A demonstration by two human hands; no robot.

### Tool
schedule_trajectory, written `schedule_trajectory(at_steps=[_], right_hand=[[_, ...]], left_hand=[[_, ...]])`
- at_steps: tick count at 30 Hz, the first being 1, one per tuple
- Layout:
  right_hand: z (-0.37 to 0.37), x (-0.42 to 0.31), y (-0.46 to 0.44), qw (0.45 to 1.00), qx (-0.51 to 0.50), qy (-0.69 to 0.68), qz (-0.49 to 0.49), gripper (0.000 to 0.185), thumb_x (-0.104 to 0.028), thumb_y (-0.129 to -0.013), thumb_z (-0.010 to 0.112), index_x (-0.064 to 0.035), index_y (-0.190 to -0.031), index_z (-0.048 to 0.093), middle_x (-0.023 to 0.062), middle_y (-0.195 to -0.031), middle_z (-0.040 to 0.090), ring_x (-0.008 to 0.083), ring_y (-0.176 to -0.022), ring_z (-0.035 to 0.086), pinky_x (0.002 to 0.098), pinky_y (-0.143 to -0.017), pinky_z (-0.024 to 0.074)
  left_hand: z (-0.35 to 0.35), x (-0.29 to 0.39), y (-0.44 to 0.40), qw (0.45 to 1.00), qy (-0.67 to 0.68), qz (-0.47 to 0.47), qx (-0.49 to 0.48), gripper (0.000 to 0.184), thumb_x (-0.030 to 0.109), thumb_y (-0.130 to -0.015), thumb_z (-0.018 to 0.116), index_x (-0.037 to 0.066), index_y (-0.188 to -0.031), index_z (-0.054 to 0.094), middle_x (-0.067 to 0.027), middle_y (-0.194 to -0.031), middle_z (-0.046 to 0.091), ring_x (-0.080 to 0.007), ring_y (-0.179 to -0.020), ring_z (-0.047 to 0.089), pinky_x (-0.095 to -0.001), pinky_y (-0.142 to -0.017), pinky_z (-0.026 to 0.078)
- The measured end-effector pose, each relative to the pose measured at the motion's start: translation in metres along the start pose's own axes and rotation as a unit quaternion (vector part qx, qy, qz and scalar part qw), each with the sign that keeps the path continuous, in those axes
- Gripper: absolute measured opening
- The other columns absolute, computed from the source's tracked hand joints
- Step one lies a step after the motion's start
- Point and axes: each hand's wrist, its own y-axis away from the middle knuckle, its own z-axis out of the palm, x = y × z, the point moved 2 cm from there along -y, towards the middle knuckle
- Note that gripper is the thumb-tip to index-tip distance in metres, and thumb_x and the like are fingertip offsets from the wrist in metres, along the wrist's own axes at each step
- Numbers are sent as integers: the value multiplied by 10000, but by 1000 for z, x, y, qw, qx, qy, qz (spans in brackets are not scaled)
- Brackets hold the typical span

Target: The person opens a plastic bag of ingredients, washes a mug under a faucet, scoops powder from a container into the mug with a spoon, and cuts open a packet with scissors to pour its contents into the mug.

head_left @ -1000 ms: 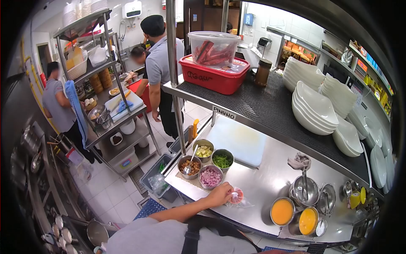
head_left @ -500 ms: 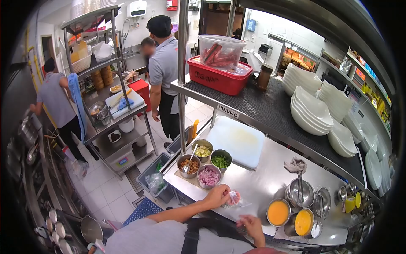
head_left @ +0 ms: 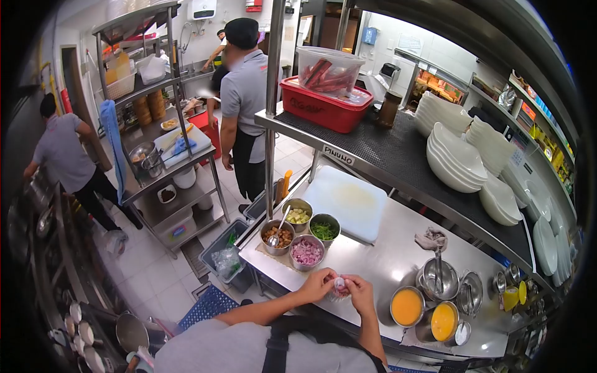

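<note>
A small clear plastic bag [head_left: 338, 287] with something pinkish inside is held just above the steel counter's front edge. My left hand [head_left: 317, 286] pinches its gathered top from the left, and my right hand [head_left: 359, 292] pinches it from the right, the fingertips almost meeting. Close behind my left hand is a metal bowl of chopped red onion [head_left: 306, 252]. Around it stand bowls of green herbs [head_left: 324, 228], pale cubes [head_left: 298, 215] and brown pieces with a spoon [head_left: 277, 237]. The bag's lower part is partly hidden by my hands.
A white cutting board [head_left: 345, 202] lies behind the bowls. Two containers of orange liquid [head_left: 407, 306] [head_left: 443, 322] and a metal bowl with a utensil [head_left: 438, 280] stand at the right. A shelf [head_left: 398, 155] overhangs the counter. Co-workers stand at the left.
My right hand has come in from the lower right and taken hold of the bag's top beside my left hand. The co-worker at far left has moved left and leans over the stove side.
</note>
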Motion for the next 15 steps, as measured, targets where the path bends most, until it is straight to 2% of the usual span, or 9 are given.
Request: schedule_trajectory(at_steps=[2,5,8,11,14,15], right_hand=[[-4,5,-3,998,2,-57,34,221,-23,-971,650,75,-1162,700,119,-966,747,155,-812,725,278,-746,609],[-2,18,-7,999,9,-31,5,217,-1,-952,666,71,-1154,695,126,-968,749,162,-810,731,284,-739,619],[0,14,-6,999,-18,22,-33,194,11,-933,688,76,-1116,696,124,-913,746,162,-761,727,288,-704,620],[-2,17,-9,999,9,28,23,195,-13,-904,728,74,-1075,694,112,-830,728,160,-737,718,284,-665,599],[-1,16,-11,998,18,64,12,158,-6,-900,722,74,-1033,689,112,-810,724,149,-709,708,279,-645,591],[-2,18,-11,998,24,53,11,156,-7,-897,726,74,-1024,687,114,-819,727,147,-710,709,278,-644,594]], left_hand=[[-3,3,-1,999,8,-50,-4,153,115,-960,693,2,-1061,671,-61,-911,700,-114,-800,653,-287,-693,530],[-2,-3,0,999,26,-38,2,160,135,-968,697,11,-1067,677,-38,-915,703,-93,-819,647,-275,-689,522],[0,-3,0,999,45,-17,-8,169,140,-968,700,12,-1074,675,-51,-902,707,-107,-814,654,-277,-684,521],[0,5,-2,1000,-10,-9,-18,174,132,-964,699,7,-1079,662,-70,-915,694,-129,-823,671,-289,-688,526],[1,5,-4,999,-33,12,-9,166,129,-962,697,8,-1063,646,-115,-949,683,-175,-826,692,-312,-682,537],[1,6,-5,996,-68,48,-20,161,124,-959,693,7,-1059,643,-129,-963,679,-200,-816,693,-328,-682,539]])
